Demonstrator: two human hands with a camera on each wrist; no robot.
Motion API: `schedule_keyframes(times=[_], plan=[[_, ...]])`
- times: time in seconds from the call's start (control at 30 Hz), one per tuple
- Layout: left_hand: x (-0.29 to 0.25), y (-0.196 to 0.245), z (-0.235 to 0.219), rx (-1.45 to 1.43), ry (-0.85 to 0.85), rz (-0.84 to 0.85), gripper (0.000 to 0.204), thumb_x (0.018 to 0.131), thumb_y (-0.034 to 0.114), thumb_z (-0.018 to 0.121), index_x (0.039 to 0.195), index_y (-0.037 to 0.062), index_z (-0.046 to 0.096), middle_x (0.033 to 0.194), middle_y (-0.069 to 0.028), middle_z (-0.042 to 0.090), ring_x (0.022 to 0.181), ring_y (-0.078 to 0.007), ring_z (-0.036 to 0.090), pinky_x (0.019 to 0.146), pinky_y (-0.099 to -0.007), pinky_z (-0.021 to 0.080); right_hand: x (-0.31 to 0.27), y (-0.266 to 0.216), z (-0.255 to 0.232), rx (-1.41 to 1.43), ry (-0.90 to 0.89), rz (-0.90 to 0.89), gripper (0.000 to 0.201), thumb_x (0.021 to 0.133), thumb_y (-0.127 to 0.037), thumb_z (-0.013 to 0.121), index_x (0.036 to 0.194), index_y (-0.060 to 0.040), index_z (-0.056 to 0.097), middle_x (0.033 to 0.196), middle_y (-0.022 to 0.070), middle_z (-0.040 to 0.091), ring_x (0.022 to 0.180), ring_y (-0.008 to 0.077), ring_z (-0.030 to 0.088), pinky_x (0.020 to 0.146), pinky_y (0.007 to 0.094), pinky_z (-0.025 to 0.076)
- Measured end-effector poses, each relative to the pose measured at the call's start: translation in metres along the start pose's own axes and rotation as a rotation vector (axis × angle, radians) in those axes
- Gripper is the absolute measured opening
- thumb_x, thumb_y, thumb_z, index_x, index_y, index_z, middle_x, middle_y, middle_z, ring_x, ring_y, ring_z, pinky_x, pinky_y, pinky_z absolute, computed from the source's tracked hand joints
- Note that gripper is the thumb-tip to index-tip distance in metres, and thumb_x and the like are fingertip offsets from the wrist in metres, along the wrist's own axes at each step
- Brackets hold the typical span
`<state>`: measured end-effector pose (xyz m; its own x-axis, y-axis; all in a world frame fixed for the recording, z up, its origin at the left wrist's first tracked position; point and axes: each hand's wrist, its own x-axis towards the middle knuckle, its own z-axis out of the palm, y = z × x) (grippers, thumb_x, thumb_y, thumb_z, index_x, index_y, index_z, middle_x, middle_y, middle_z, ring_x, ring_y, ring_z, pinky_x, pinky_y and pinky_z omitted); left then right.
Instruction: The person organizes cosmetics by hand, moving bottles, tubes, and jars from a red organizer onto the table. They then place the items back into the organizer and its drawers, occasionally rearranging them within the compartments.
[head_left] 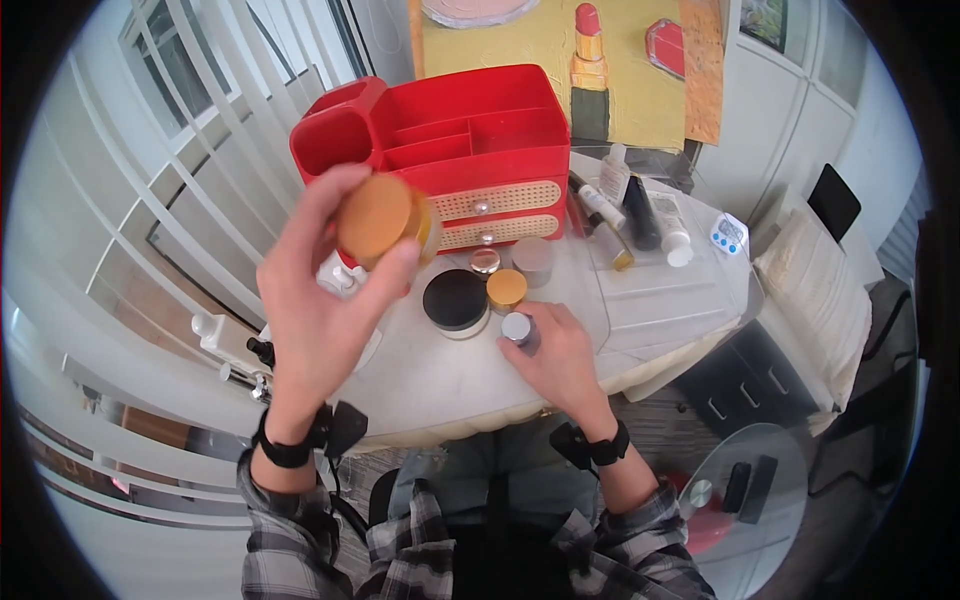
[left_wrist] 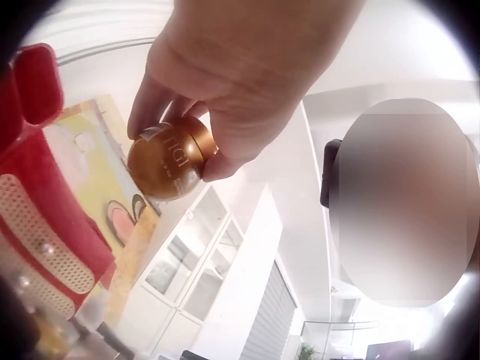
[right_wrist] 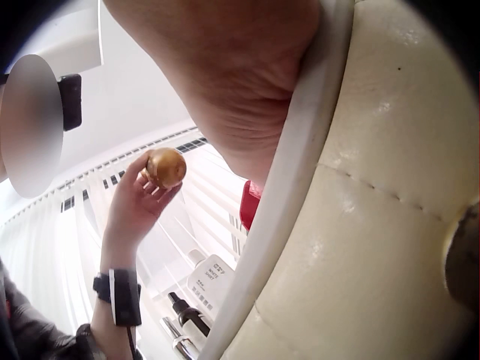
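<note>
Raised in front of the red organizer, my left hand grips a round amber cosmetic jar with a gold lid. The left wrist view shows the jar's lettered glass body between thumb and fingers. Low at the table's front, my right hand has thumb and fingers around a small silver-capped bottle; its lower part is mostly hidden by the hand. Just beyond it stand a smaller gold-lidded jar, a black-lidded jar, a small shiny silver-lidded jar and a pale-lidded jar.
Tubes and bottles, among them a white tube, lie right of the organizer near a small white timer. More bottles, including a white one, stand at the left edge. The table has a padded cream rim.
</note>
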<state>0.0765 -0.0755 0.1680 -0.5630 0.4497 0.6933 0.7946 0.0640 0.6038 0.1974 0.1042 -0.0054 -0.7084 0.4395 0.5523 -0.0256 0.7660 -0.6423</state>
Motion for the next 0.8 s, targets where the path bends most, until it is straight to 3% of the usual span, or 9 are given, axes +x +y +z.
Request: schedule_keyframes(times=[0.07, 0.27, 0.5, 0.63, 0.8], plan=[[0.026, 0.014, 0.007, -0.024, 0.009, 0.136, 0.053, 0.084, 0.016, 0.082, 0.130, -0.0011, 0.062, 0.113, -0.0139, 0.073, 0.105, -0.0217, 0.072, 0.094, -0.0336, 0.056, -0.001, 0.002, 0.002, 0.001, 0.014, -0.026, 0.035, 0.077, -0.015, 0.081, 0.104, -0.0013, 0.065, 0.095, 0.0170, 0.068, 0.091, 0.0377, 0.064, 0.079, 0.0465, 0.053], [0.119, -0.002, 0.025, 0.231, -0.031, 0.237, 0.058, 0.083, 0.041, 0.078, 0.119, -0.0039, 0.069, 0.104, -0.0187, 0.075, 0.098, -0.0271, 0.075, 0.086, -0.0329, 0.059, 0.001, 0.002, 0.002, 0.005, 0.023, -0.055, 0.033, 0.077, -0.014, 0.080, 0.104, -0.0015, 0.065, 0.096, 0.0172, 0.068, 0.092, 0.0381, 0.064, 0.080, 0.0472, 0.053], [0.213, -0.077, 0.039, 0.415, -0.042, 0.076, 0.065, 0.080, 0.045, 0.078, 0.119, -0.0068, 0.070, 0.105, -0.0237, 0.075, 0.097, -0.0317, 0.075, 0.084, -0.0367, 0.060, -0.001, 0.006, 0.003, 0.007, 0.041, -0.044, 0.032, 0.077, -0.014, 0.080, 0.102, -0.0016, 0.064, 0.094, 0.0175, 0.068, 0.090, 0.0384, 0.064, 0.079, 0.0479, 0.053], [0.218, -0.091, 0.044, 0.464, -0.096, -0.044, 0.065, 0.079, 0.044, 0.077, 0.117, -0.0075, 0.070, 0.106, -0.0261, 0.074, 0.099, -0.0334, 0.075, 0.086, -0.0384, 0.060, 0.000, 0.006, 0.001, 0.034, 0.025, -0.038, 0.031, 0.077, -0.014, 0.079, 0.102, -0.0017, 0.064, 0.093, 0.0174, 0.067, 0.090, 0.0384, 0.063, 0.079, 0.0482, 0.052], [0.217, -0.104, 0.051, 0.561, -0.119, 0.021, 0.062, 0.079, 0.043, 0.077, 0.116, -0.0061, 0.071, 0.107, -0.0255, 0.074, 0.100, -0.0352, 0.074, 0.090, -0.0399, 0.059, 0.001, 0.006, 0.001, 0.044, 0.022, -0.031, 0.032, 0.077, -0.015, 0.079, 0.102, -0.0016, 0.064, 0.093, 0.0175, 0.067, 0.090, 0.0381, 0.064, 0.080, 0.0480, 0.052]])
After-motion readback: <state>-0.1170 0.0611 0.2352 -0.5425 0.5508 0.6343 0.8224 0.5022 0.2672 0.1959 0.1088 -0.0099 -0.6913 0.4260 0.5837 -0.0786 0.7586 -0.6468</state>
